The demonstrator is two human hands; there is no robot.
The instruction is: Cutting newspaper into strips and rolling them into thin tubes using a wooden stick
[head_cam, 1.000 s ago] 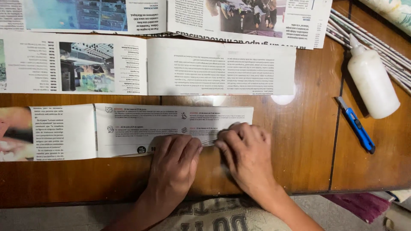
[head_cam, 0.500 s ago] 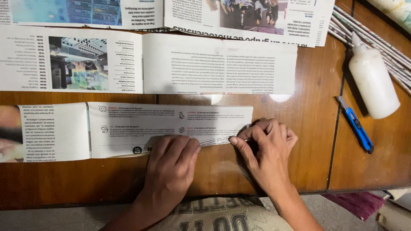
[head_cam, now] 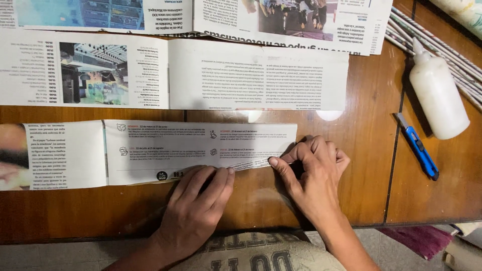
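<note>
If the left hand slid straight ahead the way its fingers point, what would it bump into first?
The left hand points up and a little right. Its fingers already lie on the folded edge of the near newspaper strip, so that comes first. Beyond it is a bare band of table, then the next newspaper strip.

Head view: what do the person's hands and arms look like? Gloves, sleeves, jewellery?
Both are bare: the left hand and right hand wear no gloves, and no rings, watch or bracelet show. The forearms are uncovered to the frame's edge, with no sleeve in view. Fingernails are short and unpainted.
</note>
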